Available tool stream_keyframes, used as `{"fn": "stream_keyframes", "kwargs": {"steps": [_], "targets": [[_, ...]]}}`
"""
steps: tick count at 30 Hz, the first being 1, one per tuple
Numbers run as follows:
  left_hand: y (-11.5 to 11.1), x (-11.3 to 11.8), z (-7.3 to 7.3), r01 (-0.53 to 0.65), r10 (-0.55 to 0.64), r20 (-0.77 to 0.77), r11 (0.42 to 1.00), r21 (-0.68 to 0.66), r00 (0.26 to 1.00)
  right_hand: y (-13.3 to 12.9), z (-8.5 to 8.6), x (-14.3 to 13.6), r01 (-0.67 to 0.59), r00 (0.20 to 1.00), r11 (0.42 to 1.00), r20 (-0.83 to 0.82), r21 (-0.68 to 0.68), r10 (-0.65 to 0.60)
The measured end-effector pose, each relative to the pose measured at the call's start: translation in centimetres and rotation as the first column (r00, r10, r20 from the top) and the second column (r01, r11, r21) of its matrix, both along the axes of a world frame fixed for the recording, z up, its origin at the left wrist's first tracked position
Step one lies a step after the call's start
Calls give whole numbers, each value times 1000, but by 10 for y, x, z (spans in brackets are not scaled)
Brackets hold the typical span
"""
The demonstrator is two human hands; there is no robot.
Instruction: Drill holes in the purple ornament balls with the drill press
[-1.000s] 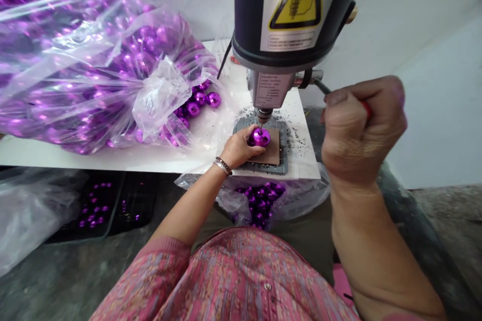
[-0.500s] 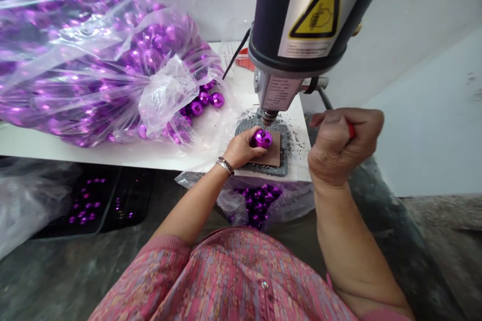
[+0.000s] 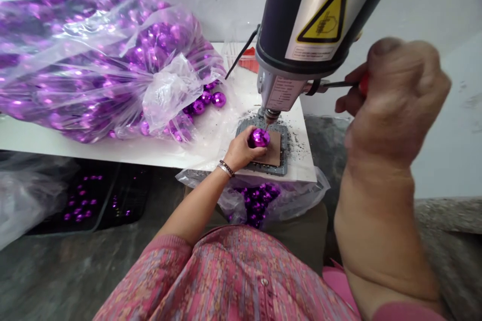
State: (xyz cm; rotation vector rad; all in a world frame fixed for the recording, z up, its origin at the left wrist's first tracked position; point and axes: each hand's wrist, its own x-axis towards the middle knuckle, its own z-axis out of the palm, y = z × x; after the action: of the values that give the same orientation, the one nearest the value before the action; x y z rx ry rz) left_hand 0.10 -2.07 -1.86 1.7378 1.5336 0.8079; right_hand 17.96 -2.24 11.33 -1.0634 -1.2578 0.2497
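On worktop (image 3: pixel 113 153), below drill press (image 3: pixel 286 25), purple faceted ball (image 3: pixel 260 137) was positioned over brown board (image 3: pixel 273 153) on grey base plate (image 3: pixel 283 166). Left hand (image 3: pixel 244 148) gripped ball between thumb and fingers. Drill bit (image 3: pixel 267 127) stood just above ball's top; contact could not be confirmed. Right hand (image 3: pixel 395 100) was closed round red knob (image 3: pixel 363 84) of feed lever (image 3: pixel 341 85). Dark shavings (image 3: pixel 297 144) lay beside base plate. Left of press, large clear bag (image 3: pixel 171 90) held similar balls; several loose balls (image 3: pixel 218 99) lay near its mouth. Second bag (image 3: pixel 230 203), also containing balls, showed below worktop's front edge.
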Motion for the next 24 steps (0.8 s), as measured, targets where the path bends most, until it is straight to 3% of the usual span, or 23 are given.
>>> {"fn": "stream_keyframes", "kwargs": {"steps": [3,5,8,12,15,18,21,24], "targets": [[-18,-5,5,17,-17,-34,1000,19,999,3,18,-3,-29,998,999,-48,-26,28],[-32,-12,6,156,-153,-90,987,27,984,4,16,-5,-44,996,999,-83,29,46],[-50,-21,3,397,-396,-133,918,-19,909,6,9,-7,-75,992,990,-97,122,87],[-58,-29,4,464,-471,-104,882,-84,876,4,7,-8,-69,993,993,-91,100,78],[-42,-38,11,372,-372,-86,928,-18,924,-1,8,-7,-59,994,998,-86,35,62],[-2,-53,16,87,-73,-144,992,88,987,-5,9,-8,-47,994,999,-95,8,47],[55,-72,21,-245,269,-262,962,120,927,-8,9,-9,-24,995,1000,-100,-1,23],[108,-84,25,-361,390,-337,921,148,857,-12,9,-10,36,997,998,-73,-59,-40]]}}
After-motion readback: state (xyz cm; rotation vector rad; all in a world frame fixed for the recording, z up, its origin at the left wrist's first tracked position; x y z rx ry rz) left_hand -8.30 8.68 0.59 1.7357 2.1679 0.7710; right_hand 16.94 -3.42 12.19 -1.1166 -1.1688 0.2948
